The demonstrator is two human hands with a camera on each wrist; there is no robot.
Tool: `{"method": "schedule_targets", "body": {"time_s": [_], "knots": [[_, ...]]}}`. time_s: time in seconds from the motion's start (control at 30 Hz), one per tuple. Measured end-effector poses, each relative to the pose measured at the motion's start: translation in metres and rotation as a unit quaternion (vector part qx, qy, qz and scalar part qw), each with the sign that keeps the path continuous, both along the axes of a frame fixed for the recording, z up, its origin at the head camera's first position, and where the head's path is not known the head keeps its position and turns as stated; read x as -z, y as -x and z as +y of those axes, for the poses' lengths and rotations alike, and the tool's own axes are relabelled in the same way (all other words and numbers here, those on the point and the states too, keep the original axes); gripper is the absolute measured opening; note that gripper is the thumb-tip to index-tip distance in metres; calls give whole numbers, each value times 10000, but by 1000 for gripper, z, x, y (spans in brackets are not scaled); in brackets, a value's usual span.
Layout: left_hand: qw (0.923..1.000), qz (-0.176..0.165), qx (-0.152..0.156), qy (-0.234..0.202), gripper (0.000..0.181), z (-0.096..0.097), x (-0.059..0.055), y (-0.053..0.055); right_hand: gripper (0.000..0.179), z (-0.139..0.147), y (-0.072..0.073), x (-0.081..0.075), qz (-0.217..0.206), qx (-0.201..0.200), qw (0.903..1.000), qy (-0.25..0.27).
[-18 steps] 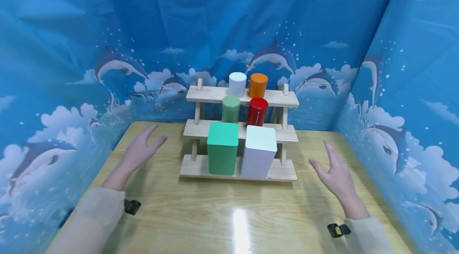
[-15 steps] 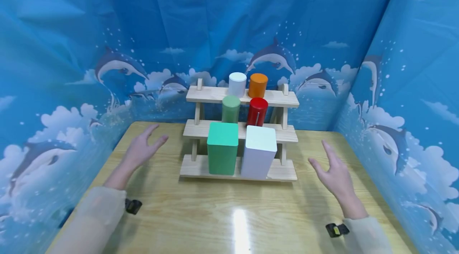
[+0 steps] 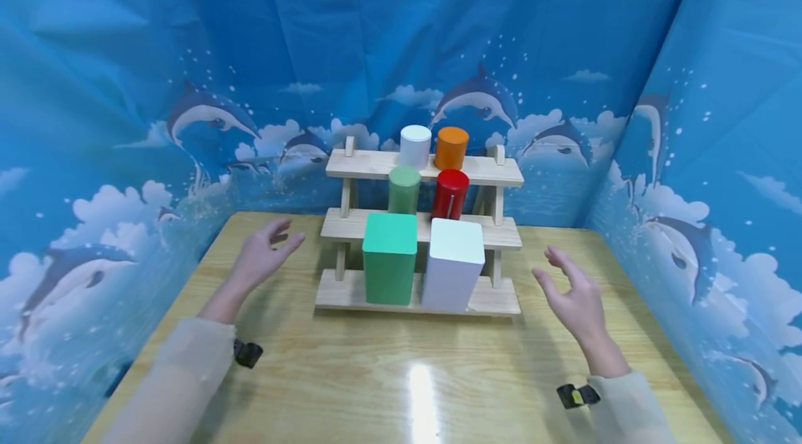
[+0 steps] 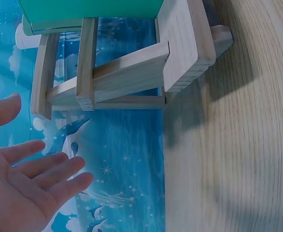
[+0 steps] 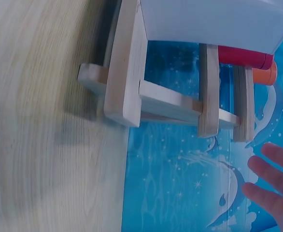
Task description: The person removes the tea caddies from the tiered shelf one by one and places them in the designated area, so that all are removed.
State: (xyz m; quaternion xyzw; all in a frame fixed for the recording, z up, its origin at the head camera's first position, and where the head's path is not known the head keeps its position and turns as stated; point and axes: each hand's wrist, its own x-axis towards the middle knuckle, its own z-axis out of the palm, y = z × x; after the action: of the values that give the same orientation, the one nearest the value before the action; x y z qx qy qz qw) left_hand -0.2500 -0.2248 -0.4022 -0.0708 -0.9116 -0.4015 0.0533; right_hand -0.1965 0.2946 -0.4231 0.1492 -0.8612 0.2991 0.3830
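Observation:
A three-step wooden rack (image 3: 489, 299) stands mid-table. On its bottom step are a green box (image 3: 390, 263) and a white box (image 3: 454, 266). The middle step bears a green cylinder (image 3: 404, 192) and a red cylinder (image 3: 449, 195). Up top, a white cylinder (image 3: 415, 147) sits beside an orange cylinder (image 3: 451, 149). My left hand (image 3: 260, 255), fingers relaxed and holding nothing, is in the air left of the rack. On the other side my right hand (image 3: 576, 301) hovers with thumb and fingers apart, nothing in its grasp. Both hands are apart from the rack.
A wood-grain table (image 3: 338, 374) lies under the rack and hands. Blue dolphin-print curtains (image 3: 401, 47) enclose the back and both sides. Each wrist carries a small black camera, as on the left (image 3: 248, 353) and the right (image 3: 578, 397).
Both hands have moved slightly inward toward the rack, the left to the right and the right to the left. Their fingers look a little more bent. The rack and its things stay put.

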Motion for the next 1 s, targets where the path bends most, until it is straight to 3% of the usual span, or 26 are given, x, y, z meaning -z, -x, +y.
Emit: {"method": "schedule_targets", "body": {"time_s": [0.37, 0.6, 0.9, 1.0], "knots": [[9976, -160, -46, -665, 74, 7, 12, 11, 44, -17, 5, 2, -356, -438, 9976, 410], [9930, -257, 179, -1137, 66, 9, 19, 20, 47, -31, 8, 0, -372, -963, 9930, 577], [9825, -589, 221, -1752, 59, 18, 25, 29, 47, -61, -9, -31, -966, -1349, 9825, 851], [9794, -637, 260, -1900, 61, 21, 27, 33, 49, -65, -9, -33, -1034, -1517, 9786, 925]]}}
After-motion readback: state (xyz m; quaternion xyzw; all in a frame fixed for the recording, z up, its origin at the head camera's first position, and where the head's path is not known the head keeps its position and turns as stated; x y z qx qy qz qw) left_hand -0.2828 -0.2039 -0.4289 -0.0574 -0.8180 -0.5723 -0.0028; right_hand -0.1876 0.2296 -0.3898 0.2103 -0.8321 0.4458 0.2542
